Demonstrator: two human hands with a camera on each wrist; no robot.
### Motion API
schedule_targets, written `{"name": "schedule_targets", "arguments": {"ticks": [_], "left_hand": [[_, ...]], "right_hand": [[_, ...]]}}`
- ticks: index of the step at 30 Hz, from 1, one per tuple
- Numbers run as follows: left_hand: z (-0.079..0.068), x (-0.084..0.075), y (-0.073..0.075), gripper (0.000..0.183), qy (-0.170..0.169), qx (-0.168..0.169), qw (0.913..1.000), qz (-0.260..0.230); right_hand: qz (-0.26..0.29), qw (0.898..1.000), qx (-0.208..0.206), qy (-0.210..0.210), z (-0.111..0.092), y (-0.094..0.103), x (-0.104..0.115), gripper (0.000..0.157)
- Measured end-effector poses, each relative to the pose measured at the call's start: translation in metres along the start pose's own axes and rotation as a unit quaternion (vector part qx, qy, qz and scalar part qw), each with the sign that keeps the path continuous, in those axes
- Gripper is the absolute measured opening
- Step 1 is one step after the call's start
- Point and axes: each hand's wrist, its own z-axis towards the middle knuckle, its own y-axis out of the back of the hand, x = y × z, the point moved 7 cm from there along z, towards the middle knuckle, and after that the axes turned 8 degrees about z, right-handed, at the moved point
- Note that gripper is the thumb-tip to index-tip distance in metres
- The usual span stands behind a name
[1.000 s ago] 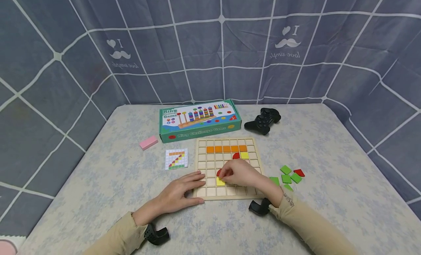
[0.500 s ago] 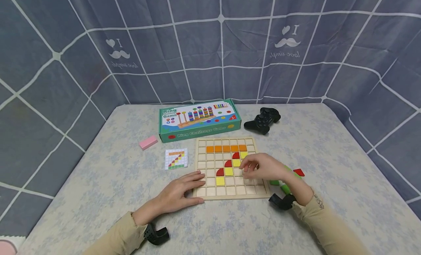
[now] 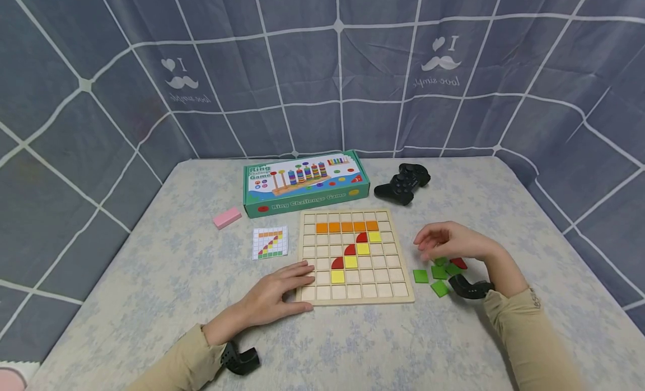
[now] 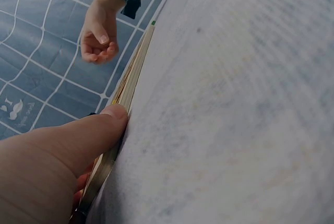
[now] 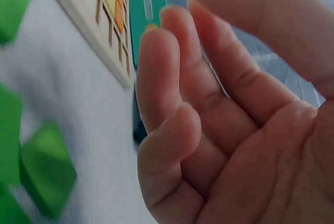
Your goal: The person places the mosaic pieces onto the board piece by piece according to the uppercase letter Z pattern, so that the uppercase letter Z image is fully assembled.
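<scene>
A wooden grid board [image 3: 359, 302] lies flat on the table. It bears a row of orange tiles [image 3: 346, 227] and a diagonal of yellow tiles [image 3: 337, 277] with red quarter-round tiles [image 3: 337, 263]. My left hand [image 3: 274, 296] rests at the board's left edge, fingers extended over the rim; its thumb [image 4: 99, 130] touches the side in the left wrist view. To the right of the board, my right hand [image 3: 456, 240] hovers over loose green square tiles [image 3: 439, 289] and a red piece [image 3: 458, 263]. Its fingers [image 5: 159, 78] are loosely bent, holding nothing.
Left of the board lies a small pattern card [image 3: 270, 243], with a pink block [image 3: 227, 218] beyond it. A Ring Challenge Game box [image 3: 307, 184] and a black game controller [image 3: 403, 184] stand behind. A grey curtain [image 3: 312, 71] hangs at the back.
My right hand has moved right, from the lower-left tiles on the board to above the loose green tiles, uncovering the yellow and red diagonal. The left hand stays where it was.
</scene>
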Motion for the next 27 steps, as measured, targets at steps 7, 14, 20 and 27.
{"name": "schedule_targets", "arguments": {"ticks": [7, 14, 20, 27], "left_hand": [[0.000, 0.000, 0.000, 0.059, -0.001, 0.000, 1.0000, -0.001], [0.000, 0.000, 0.000, 0.059, -0.003, 0.000, 1.0000, -0.001], [-0.001, 0.000, -0.001, 0.059, 0.004, 0.002, 1.0000, -0.003], [-0.002, 0.000, 0.000, 0.059, 0.007, -0.003, 1.0000, -0.004]], "right_hand": [[0.027, 1.000, 0.004, -0.014, -0.017, 0.021, -0.018, 0.035], [0.054, 0.998, 0.015, -0.022, -0.032, 0.034, -0.035, 0.032], [0.042, 0.998, 0.006, -0.050, -0.039, 0.040, -0.046, 0.034], [0.048, 0.997, 0.016, -0.063, -0.046, 0.044, -0.052, 0.038]]}}
